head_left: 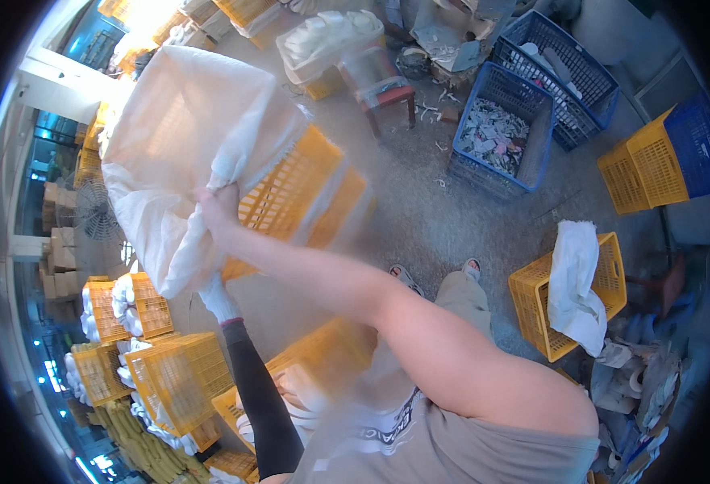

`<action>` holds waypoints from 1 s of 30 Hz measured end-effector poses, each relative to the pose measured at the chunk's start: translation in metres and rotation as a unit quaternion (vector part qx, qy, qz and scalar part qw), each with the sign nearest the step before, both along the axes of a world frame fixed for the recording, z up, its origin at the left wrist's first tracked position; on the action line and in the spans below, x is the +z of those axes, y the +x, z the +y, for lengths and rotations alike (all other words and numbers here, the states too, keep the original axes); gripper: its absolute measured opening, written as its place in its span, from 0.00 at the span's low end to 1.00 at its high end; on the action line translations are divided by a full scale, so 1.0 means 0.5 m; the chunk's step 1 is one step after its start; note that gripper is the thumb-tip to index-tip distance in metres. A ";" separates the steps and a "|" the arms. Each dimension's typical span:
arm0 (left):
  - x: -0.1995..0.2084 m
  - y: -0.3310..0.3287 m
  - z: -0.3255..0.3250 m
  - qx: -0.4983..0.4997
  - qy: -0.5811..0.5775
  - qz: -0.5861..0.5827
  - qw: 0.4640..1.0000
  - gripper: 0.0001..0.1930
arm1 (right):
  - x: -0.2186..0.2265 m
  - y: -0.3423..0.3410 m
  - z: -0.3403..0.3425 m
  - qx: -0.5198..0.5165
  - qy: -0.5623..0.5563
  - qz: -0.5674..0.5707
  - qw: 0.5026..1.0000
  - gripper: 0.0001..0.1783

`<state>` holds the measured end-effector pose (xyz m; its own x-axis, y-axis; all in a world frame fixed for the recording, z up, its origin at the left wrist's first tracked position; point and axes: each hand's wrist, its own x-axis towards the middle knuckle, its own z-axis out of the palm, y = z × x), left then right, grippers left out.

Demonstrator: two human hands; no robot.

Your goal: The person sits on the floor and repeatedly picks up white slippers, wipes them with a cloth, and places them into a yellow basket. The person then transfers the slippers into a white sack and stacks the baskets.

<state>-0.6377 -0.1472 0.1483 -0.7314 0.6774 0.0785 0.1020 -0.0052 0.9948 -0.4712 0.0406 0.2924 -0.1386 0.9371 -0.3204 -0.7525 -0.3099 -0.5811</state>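
A large white woven sack [185, 105] is draped over the top of a stack of yellow plastic crates [278, 194] at the upper left. My bare right hand [222, 211] reaches across to the left and is closed on a bunched fold of the sack. Below it, my left hand [219, 302] wears a white glove and comes up under a black sleeve to the sack's lower edge. The cloth hides the left hand's fingers, so their grip does not show.
Blue crates [500, 133] with small scraps stand at the upper right, near a red stool [387, 95]. To the right, a yellow crate [532, 298] has a white sack [574, 282] over it. Yellow crates of white items [141, 302] line the left; a fan [97, 210] stands behind.
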 end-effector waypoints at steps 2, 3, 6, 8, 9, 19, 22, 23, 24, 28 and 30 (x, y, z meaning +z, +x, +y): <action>-0.021 0.000 -0.011 0.022 -0.019 0.066 0.997 0.23 | -0.018 -0.021 0.009 0.039 -0.014 -0.006 0.999 0.39; -0.025 -0.001 -0.015 0.028 -0.024 0.093 0.995 0.22 | -0.026 -0.032 0.019 0.029 0.021 0.007 0.999 0.40; -0.011 -0.001 -0.018 0.002 -0.085 0.135 0.987 0.21 | -0.021 -0.060 0.036 -0.042 0.023 -0.055 0.997 0.44; -0.001 0.020 -0.023 -0.002 -0.095 -0.003 0.995 0.21 | -0.037 -0.023 0.021 0.087 0.025 -0.105 0.990 0.50; -0.005 0.044 -0.034 -0.005 -0.075 0.013 0.997 0.24 | -0.058 0.024 -0.003 0.108 0.111 -0.167 0.974 0.47; -0.375 0.504 -0.261 -0.242 -0.613 0.131 0.740 0.23 | -0.801 1.297 -0.510 0.038 -0.174 -0.474 0.862 0.17; -0.436 0.758 -0.240 -0.398 -0.564 0.105 0.716 0.18 | -0.968 1.777 -0.641 -0.183 -0.396 -0.609 0.662 0.12; -0.435 0.855 -0.223 -0.442 -0.550 0.112 0.700 0.14 | -1.009 1.904 -0.675 -0.281 -0.403 -0.583 0.647 0.17; -0.437 0.963 -0.185 -0.484 -0.526 0.133 0.687 0.14 | -1.051 2.031 -0.695 -0.254 -0.453 -0.546 0.658 0.27; -0.437 1.358 -0.049 -0.563 -0.485 0.152 0.652 0.21 | -1.246 2.272 -0.706 -0.308 -0.418 -0.730 0.444 0.41; -0.464 1.511 0.001 -0.556 -0.489 0.123 0.661 0.24 | -1.357 2.297 -0.664 -0.306 -0.400 -0.774 0.384 0.45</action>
